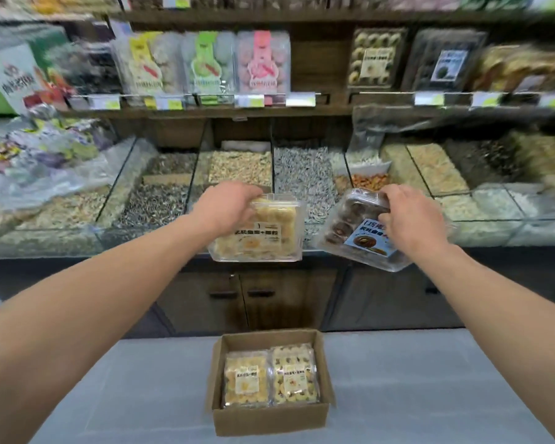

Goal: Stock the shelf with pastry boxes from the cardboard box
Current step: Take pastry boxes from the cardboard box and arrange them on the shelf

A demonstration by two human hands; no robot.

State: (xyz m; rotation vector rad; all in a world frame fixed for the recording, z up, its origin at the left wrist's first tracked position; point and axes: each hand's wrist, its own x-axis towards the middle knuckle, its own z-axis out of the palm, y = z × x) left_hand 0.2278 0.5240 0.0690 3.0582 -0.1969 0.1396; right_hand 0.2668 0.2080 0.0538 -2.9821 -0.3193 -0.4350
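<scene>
A single head-worn, wide-angle camera looks forward and down from standing height. It faces a wooden shop shelf [237, 112] straight ahead, with glass-fronted bulk bins [237, 168] at mid-frame and an open cardboard box [271, 418] on the floor near the bottom edge. Both forearms reach in from the lower corners. The edges bow and blur, most at the top and the sides.

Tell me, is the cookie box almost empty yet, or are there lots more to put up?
Partly done. Boxes already stand on the shelf, like the cookie box up right. Right now the left hand holds a pale pastry box and the right hand holds a chocolate pastry box, both in the air. Two boxes show on top in the cardboard box; any beneath are hidden.
</scene>
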